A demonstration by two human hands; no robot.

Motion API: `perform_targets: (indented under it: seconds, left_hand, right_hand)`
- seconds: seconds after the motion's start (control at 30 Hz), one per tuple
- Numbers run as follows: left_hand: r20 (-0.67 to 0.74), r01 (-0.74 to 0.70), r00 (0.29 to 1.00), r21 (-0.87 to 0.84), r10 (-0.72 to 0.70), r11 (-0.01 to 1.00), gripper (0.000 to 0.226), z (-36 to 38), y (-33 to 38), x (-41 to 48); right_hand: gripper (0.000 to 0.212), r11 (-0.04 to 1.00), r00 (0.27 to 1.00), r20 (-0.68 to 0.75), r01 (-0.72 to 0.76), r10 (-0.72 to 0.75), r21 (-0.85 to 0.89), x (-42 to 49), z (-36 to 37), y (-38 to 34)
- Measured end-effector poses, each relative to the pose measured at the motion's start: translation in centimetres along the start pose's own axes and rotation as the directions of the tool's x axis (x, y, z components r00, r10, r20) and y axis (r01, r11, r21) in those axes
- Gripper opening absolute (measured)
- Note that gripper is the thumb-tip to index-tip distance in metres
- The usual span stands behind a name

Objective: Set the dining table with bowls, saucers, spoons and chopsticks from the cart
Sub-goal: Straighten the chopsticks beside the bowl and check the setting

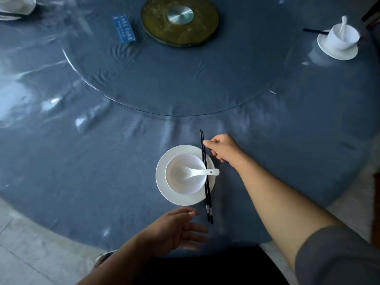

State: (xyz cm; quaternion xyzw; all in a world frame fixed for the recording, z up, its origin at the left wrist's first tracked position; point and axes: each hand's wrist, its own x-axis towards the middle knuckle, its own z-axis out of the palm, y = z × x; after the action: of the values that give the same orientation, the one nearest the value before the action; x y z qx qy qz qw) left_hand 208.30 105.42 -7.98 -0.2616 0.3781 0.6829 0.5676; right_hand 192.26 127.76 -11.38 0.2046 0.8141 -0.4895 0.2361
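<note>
The top-left place setting point(16, 8) is cropped by the frame edge. Print on the blue card point(124, 28) is illegible. The right hand point(223, 148) conceals its own fingertips.

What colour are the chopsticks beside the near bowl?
Black chopsticks with pale bands near one end, head view.

Glass turntable point(185, 79) on blue cloth point(61, 171), well ahead of right hand point(223, 148); brass hub point(195, 36) farther out; blue card point(124, 28) far ahead of left hand point(174, 229).

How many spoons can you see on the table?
2. The near spoon lies in the near bowl; the far spoon stands in the far-right bowl. The blurry setting at top left may hide a third.
</note>
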Motion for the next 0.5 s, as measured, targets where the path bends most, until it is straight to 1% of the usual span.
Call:
perform_targets:
  seconds: [0.07, 0.17, 0.27, 0.37, 0.5]
  left_hand:
    - [0.028, 0.013, 1.0, -0.014, -0.013, 1.0, 0.029, 0.4, -0.2, 0.4]
    - [0.067, 0.02, 0.998, -0.083, -0.014, 0.996, 0.033, 0.7, -0.5, 0.7]
    - [0.094, 0.03, 0.995, -0.141, -0.017, 0.989, 0.036, 1.0, -0.7, 1.0]
    - [0.093, 0.028, 0.996, -0.202, -0.009, 0.979, 0.037, 1.0, -0.8, 1.4]
    - [0.092, 0.026, 0.996, -0.215, -0.007, 0.976, 0.038, 1.0, -0.9, 1.6]
  right_hand:
    - [0.031, 1.0, 1.0, 0.006, -0.003, 0.003, 0.022, 0.4, 0.1, -0.5]
    - [0.031, 0.998, 0.999, 0.031, -0.012, 0.01, 0.058, 0.7, 0.5, -1.0]
    - [0.039, 0.997, 0.999, 0.034, -0.007, 0.005, 0.073, 1.0, 0.9, -1.1]
    - [0.032, 0.995, 1.0, 0.019, 0.0, -0.002, 0.097, 1.2, 1.2, -0.9]
    - [0.03, 0.994, 0.999, -0.046, 0.027, -0.023, 0.104, 1.6, 1.6, -0.5]
